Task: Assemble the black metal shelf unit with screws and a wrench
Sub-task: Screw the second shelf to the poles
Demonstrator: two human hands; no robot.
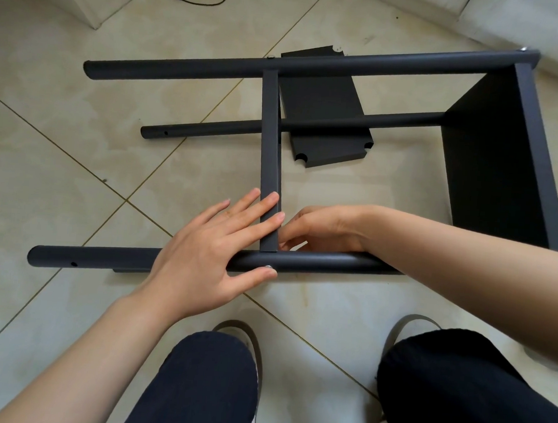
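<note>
Shelf unit [490, 152] unlabelled; left hand [203, 259] fingers straight, right hand [322, 228] fingers hidden.

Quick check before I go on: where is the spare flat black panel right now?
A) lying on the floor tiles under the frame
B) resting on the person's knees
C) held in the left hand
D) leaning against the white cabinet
A: the loose panel lies flat on the floor beneath the frame's thin tube, with neither hand touching it.

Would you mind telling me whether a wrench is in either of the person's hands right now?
No: the left hand lies with straight fingers on the crossbar and near pole, and the right hand shows no wrench.
</note>
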